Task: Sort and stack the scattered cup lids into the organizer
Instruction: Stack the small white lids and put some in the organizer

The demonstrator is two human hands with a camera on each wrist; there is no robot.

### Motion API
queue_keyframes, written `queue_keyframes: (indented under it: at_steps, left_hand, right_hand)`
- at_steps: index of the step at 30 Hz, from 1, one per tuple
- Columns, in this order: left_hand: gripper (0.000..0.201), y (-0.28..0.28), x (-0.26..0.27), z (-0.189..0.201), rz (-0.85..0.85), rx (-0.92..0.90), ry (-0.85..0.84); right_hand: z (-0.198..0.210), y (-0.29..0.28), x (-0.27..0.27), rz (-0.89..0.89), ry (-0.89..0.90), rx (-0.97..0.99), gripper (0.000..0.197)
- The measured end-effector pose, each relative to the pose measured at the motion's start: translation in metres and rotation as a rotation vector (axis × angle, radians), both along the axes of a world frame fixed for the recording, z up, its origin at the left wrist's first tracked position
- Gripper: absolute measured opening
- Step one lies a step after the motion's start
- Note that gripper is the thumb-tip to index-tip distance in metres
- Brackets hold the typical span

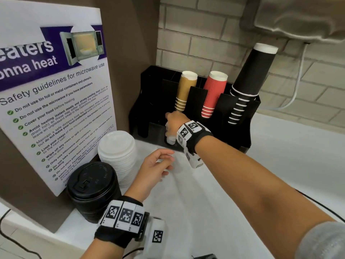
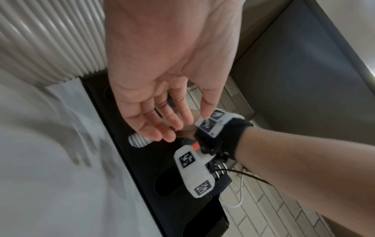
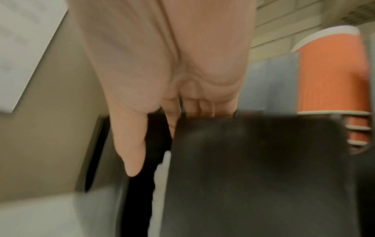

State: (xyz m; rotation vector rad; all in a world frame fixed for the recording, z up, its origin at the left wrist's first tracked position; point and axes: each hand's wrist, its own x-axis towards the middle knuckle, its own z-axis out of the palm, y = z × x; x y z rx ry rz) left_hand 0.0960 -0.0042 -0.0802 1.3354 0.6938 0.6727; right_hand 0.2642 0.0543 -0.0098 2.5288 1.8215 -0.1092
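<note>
My right hand [image 1: 172,121] reaches into organizer [image 1: 248,126] front slot, fingers on white lids [image 1: 170,138] there; grip unclear. My left hand [image 1: 156,165] hovers loose, empty. White lid stack [image 1: 117,152] on counter beside black lids [image 1: 91,186].

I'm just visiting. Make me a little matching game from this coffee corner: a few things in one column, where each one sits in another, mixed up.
Things:
1. red cups
2. black lids
3. white lids
4. left hand

Places:
A. stacked on the counter nearest the camera
B. upside down in the organizer
C. empty, above the counter
D. stacked beside the safety poster, behind the black stack

Pairs: 1-B, 2-A, 3-D, 4-C
</note>
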Motion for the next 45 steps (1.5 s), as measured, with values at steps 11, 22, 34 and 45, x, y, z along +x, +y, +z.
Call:
queue_keyframes:
  at_steps: [11, 22, 34, 45]
  left_hand:
    - [0.017, -0.003, 0.012, 0.001, -0.063, -0.031, -0.019]
    - [0.015, -0.027, 0.023, -0.002, -0.152, -0.045, 0.002]
    - [0.016, -0.039, 0.028, 0.004, -0.198, 0.009, 0.019]
    - [0.081, -0.069, 0.05, 0.017, -0.445, 0.143, -0.212]
  right_hand:
    - [0.039, -0.206, 0.056, -0.464, 0.513, 0.407, 0.037]
    - [-0.03, -0.288, 0.057, -0.693, 0.453, 0.188, 0.089]
    - [-0.027, -0.293, 0.059, -0.681, 0.441, 0.344, 0.066]
    - [0.01, -0.249, -0.009, -0.193, 0.956, 0.597, 0.054]
